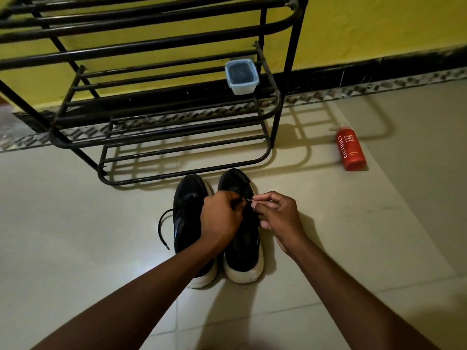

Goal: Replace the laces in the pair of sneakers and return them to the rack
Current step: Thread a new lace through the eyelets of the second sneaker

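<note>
We are mid-lacing the right sneaker [243, 258]: our right hand [279, 214] pinches the lace tip [249, 200], our left hand [222, 217] curls beside it, hold unclear. The left sneaker [188, 195] trails a loose lace [160, 229]; the rack [177, 172] waits.

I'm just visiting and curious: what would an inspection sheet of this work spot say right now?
Surface: pale tiled floor.
Job's things: left sneaker and right sneaker side by side before the black rack; loose lace trails from the left sneaker.
Clutter: plastic tub on a rack shelf; red bottle lying on the floor.
Hands: right hand pinches a lace tip over the right sneaker; left hand curled there, grip hidden.
Cables: nothing seen.
Surroundings: yellow wall.
</note>
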